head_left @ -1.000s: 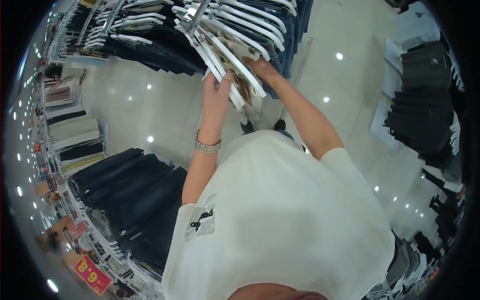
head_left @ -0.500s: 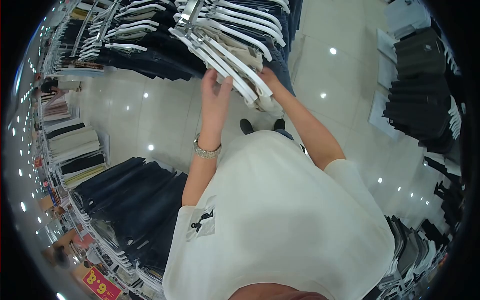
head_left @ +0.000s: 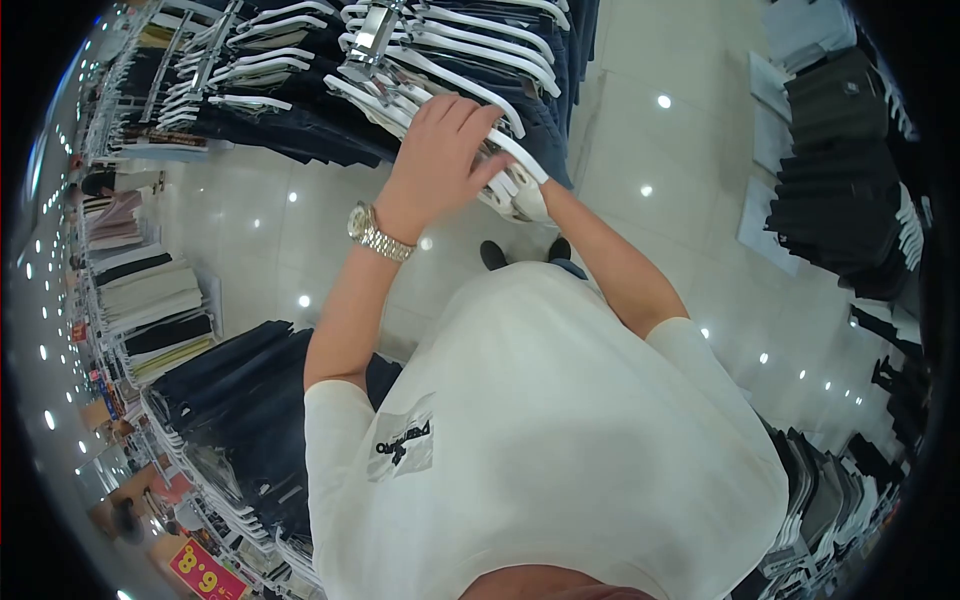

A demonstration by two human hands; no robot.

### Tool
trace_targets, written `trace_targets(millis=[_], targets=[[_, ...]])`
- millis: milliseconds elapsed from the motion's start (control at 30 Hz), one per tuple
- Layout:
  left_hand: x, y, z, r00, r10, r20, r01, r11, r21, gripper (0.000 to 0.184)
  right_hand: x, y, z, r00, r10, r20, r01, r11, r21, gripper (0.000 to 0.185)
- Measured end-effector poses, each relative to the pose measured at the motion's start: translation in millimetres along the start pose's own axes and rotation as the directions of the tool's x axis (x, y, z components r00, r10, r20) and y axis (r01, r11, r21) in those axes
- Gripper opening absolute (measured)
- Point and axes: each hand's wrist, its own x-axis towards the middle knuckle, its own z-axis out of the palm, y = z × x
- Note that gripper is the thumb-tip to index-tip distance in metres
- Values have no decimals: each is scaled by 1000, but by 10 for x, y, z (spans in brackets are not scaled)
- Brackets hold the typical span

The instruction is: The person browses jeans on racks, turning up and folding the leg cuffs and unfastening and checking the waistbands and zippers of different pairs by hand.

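My left hand (head_left: 445, 150), with a metal watch (head_left: 377, 235) on its wrist, reaches across a cluster of white hangers at the front of the rack. Its fingers curl over one white hanger (head_left: 524, 158), with the thumb on the near side. Beige trousers (head_left: 530, 195) hang from these hangers, partly covered by the hand. My right forearm (head_left: 610, 245) comes in from the other side, and the right hand is behind the hanger end and the beige cloth, so its fingers are hidden.
A chrome rack arm (head_left: 372, 40) carries the hangers, with dark jeans (head_left: 545, 140) behind. More dark jeans (head_left: 240, 410) hang at the lower left above a red price sign (head_left: 207, 570). Dark trousers (head_left: 835, 190) hang on the right. Glossy tiled floor (head_left: 660, 150) lies between.
My left hand has moved up and right, turning from the hangers' near side to lie over their top. My right hand has slipped further behind the hangers.
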Motion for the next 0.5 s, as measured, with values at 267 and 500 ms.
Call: trace_targets(millis=[267,500], targets=[[133,-106,104,989,2,150,-17,995,94,29,623,379,-558,970,-56,-235,-23,947,-321,35],[56,-86,88,974,-23,225,-12,988,153,34,776,49,-636,833,-461,-305,266,818,-509,41]])
